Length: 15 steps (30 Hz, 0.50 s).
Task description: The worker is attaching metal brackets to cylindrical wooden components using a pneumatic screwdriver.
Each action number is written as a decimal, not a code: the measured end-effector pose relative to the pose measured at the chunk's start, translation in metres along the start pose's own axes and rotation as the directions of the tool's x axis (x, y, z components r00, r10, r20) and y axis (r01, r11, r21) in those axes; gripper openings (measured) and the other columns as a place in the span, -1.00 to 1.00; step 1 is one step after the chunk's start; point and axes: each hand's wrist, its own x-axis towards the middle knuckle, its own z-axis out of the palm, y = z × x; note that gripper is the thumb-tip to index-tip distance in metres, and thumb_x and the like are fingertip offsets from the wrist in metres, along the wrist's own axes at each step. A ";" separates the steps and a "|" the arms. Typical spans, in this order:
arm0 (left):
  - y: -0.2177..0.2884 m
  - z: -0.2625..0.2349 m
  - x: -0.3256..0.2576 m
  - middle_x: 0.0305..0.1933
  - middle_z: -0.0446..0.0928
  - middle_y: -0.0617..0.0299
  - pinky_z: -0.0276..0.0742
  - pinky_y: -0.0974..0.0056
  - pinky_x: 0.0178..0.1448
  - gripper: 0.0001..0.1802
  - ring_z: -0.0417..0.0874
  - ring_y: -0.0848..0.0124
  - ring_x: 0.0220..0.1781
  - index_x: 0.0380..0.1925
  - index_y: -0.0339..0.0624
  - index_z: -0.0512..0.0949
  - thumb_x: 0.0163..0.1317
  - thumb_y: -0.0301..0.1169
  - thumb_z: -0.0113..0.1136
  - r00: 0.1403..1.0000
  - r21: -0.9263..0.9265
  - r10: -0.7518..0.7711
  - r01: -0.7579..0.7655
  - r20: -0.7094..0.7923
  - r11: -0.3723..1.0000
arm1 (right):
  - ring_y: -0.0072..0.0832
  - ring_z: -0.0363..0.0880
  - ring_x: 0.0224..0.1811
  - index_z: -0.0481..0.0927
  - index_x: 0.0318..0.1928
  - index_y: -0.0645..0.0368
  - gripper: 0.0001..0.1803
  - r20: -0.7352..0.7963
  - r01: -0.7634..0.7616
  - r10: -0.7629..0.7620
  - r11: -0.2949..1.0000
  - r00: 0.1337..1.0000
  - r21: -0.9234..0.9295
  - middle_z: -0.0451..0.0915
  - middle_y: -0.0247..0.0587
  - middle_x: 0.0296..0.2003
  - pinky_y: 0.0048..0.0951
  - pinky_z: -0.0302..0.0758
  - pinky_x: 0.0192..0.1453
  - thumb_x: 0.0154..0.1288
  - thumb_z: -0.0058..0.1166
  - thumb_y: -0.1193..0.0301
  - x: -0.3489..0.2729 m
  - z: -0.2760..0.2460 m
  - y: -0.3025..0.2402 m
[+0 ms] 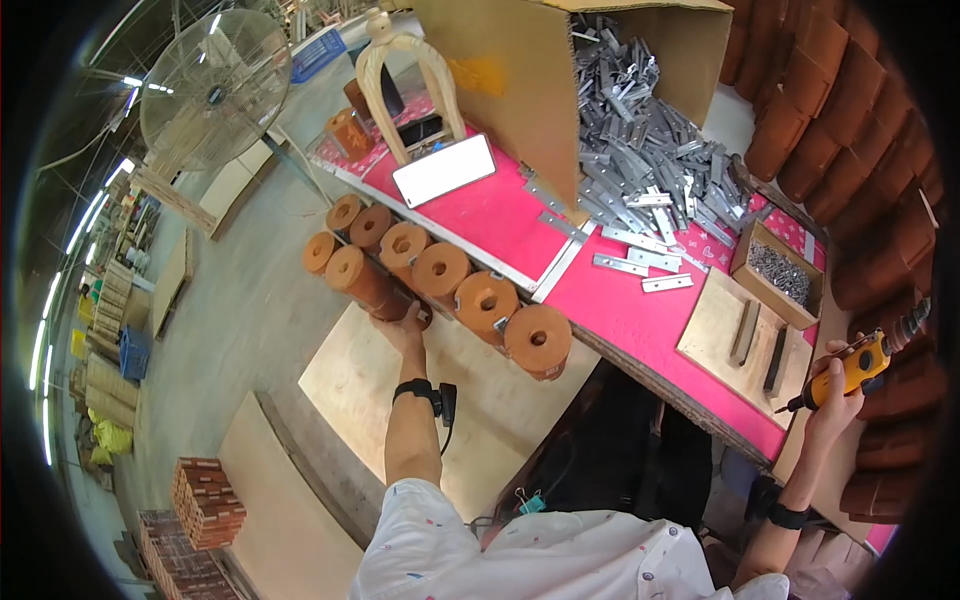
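Observation:
My left hand (405, 328) reaches out below the table edge and grips the near end of a brown wooden cylinder (362, 281) with a hole in its face. It lies in a row of several like cylinders (487, 301) stacked along the edge of the red-topped table (500, 215). My right hand (838, 390) is raised at the right, shut on a yellow and black power drill (862, 366) whose bit points down-left toward a small plywood board (722, 335) bearing two dark strips.
A heap of flat metal brackets (640, 150) spills from a tipped cardboard box (520, 80). A small box of screws (780, 272) stands by the board. Brown cylinders (860, 130) are stacked at the right. A white tablet (444, 170), wooden arch (405, 85), floor fan (215, 90) and plywood sheets (380, 380) lie beyond.

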 end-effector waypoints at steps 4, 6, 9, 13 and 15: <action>0.009 0.029 0.002 0.22 0.29 0.01 0.48 0.13 0.21 -0.01 0.42 0.14 0.20 0.27 -0.19 0.03 -0.15 -0.72 0.39 0.953 -0.494 -0.271 0.170 -0.140 0.853 | -0.60 0.48 -0.36 0.25 0.23 0.33 -0.51 -0.011 0.011 -0.011 1.000 1.000 -0.010 0.53 -0.16 -0.12 -0.60 0.42 -0.31 0.33 0.02 0.51 -0.002 0.000 -0.003; -0.001 0.038 0.000 0.16 0.34 0.02 0.53 0.18 0.13 -0.12 0.45 0.17 0.16 0.24 -0.22 0.10 -0.09 -0.72 0.35 0.954 -0.269 -0.193 0.129 -0.229 0.955 | -0.59 0.48 -0.37 0.20 0.27 0.33 -0.47 -0.013 0.005 -0.005 1.000 1.000 -0.004 0.53 -0.15 -0.12 -0.59 0.43 -0.30 0.34 0.01 0.51 -0.002 0.003 -0.004; -0.005 0.043 -0.005 0.09 0.40 0.04 0.58 0.22 0.05 -0.24 0.49 0.20 0.10 0.21 -0.26 0.19 -0.03 -0.70 0.30 0.949 -0.015 -0.095 0.095 -0.301 0.995 | -0.59 0.49 -0.37 0.17 0.30 0.32 -0.44 -0.003 -0.008 0.008 1.000 1.000 0.011 0.53 -0.14 -0.12 -0.59 0.43 -0.29 0.34 0.00 0.52 -0.003 0.002 -0.005; 0.014 0.034 -0.029 0.08 0.41 0.03 0.58 0.23 0.03 -0.28 0.50 0.20 0.08 0.19 -0.27 0.21 0.00 -0.67 0.29 0.949 0.024 -0.102 0.114 -0.299 0.993 | -0.58 0.49 -0.36 0.17 0.30 0.31 -0.43 -0.015 -0.018 0.018 1.000 1.000 -0.015 0.53 -0.13 -0.12 -0.58 0.42 -0.28 0.33 0.01 0.52 -0.004 -0.001 -0.008; 0.027 0.035 -0.034 0.07 0.42 0.03 0.57 0.23 0.02 -0.30 0.50 0.20 0.06 0.18 -0.28 0.23 0.01 -0.65 0.28 0.947 0.049 -0.099 0.119 -0.306 0.992 | -0.57 0.49 -0.36 0.17 0.30 0.30 -0.43 -0.029 -0.012 0.012 1.000 1.000 -0.002 0.53 -0.13 -0.12 -0.58 0.42 -0.27 0.33 0.01 0.53 -0.004 -0.001 -0.006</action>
